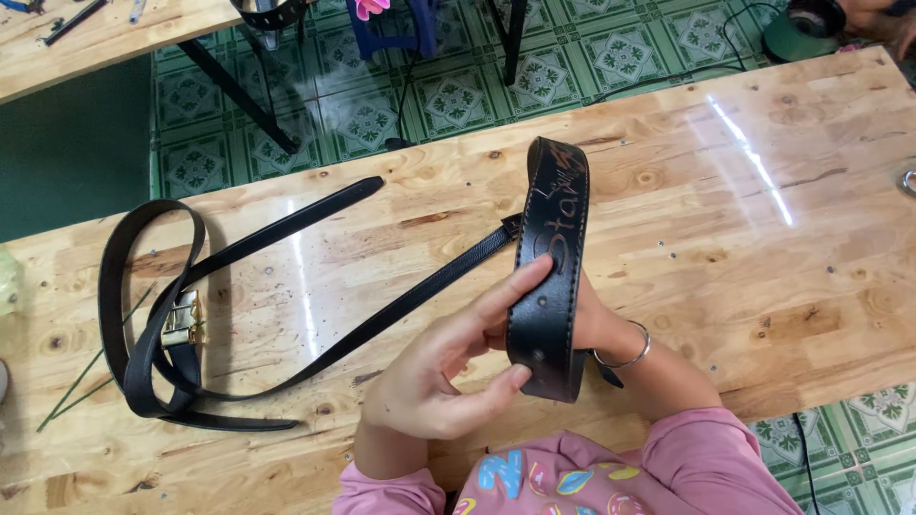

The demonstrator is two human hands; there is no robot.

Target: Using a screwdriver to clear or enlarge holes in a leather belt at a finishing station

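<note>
Black leather lay looped at about nine o'clock from your hands: a narrow strap curled on the wooden table, with a brass buckle sitting inside the loop. Thin green stalks lay just beside that loop, toward eight o'clock. From the coil, one length of the strap ran off toward one o'clock and stopped short at its own tip, while another ran across the table straight to the wide piece you held.

Your left hand sat near the table's near edge, at six o'clock in the view. Its index finger stretched out across the front of the wide black strap pad, and its thumb pressed the pad's lower end, so the fingers were closed on the pad rather than spread. Stitching ran along the pad's edges, and its upper end pointed to twelve o'clock, raised off the wood.

Your right hand was mostly hidden behind the pad at three o'clock of the left; it supported the pad from behind, though you could not tell how its fingers were set. A thin metal bangle circled that wrist, above a pink sleeve.
</note>
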